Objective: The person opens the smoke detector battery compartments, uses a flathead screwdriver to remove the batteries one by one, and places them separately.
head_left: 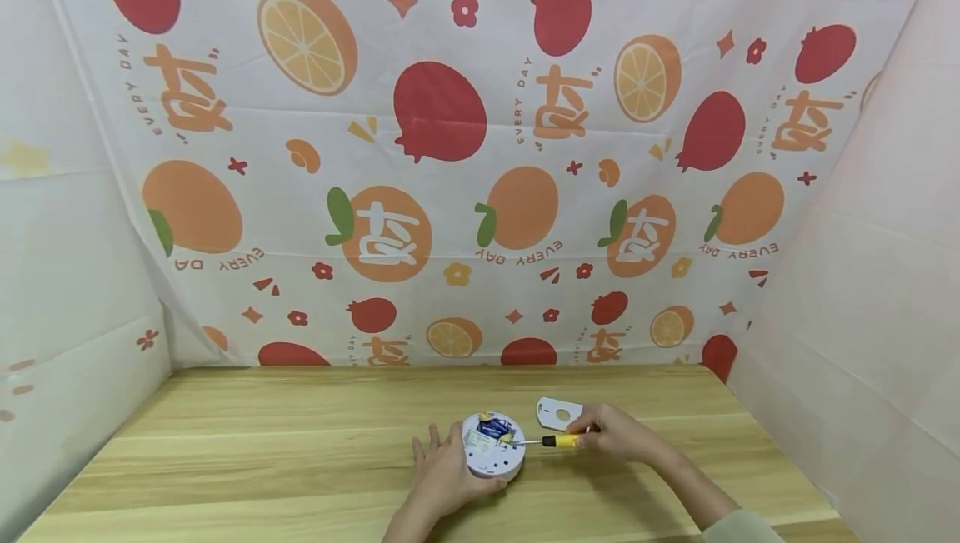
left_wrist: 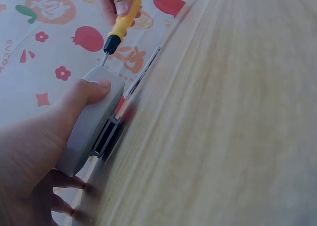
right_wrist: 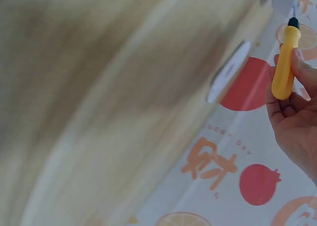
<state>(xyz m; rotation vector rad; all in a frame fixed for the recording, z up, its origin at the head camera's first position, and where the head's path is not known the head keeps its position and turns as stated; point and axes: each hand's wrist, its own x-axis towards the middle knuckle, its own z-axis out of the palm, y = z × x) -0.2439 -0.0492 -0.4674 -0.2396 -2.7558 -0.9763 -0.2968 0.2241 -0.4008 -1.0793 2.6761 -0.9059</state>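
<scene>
On the table, my left hand [head_left: 447, 470] grips a round white device [head_left: 495, 466] that looks like a smoke alarm, its thumb along the near edge. A blue and silver piece [head_left: 493, 429] and a printed label show on its upturned face. My right hand [head_left: 617, 433] holds a screwdriver [head_left: 562, 440] with a yellow and black handle. The screwdriver's metal tip meets the device's face near a small yellowish part. In the left wrist view, my left thumb presses the device's rim [left_wrist: 94, 104], and a slotted dark bracket [left_wrist: 106, 137] shows beneath.
A flat white plate [head_left: 557, 413] with a round hole lies just behind the right hand. The wooden table [head_left: 262, 443] spreads to both sides. A fruit-printed cloth [head_left: 450, 193] hangs along the table's back edge, with pale cloth walls at left and right.
</scene>
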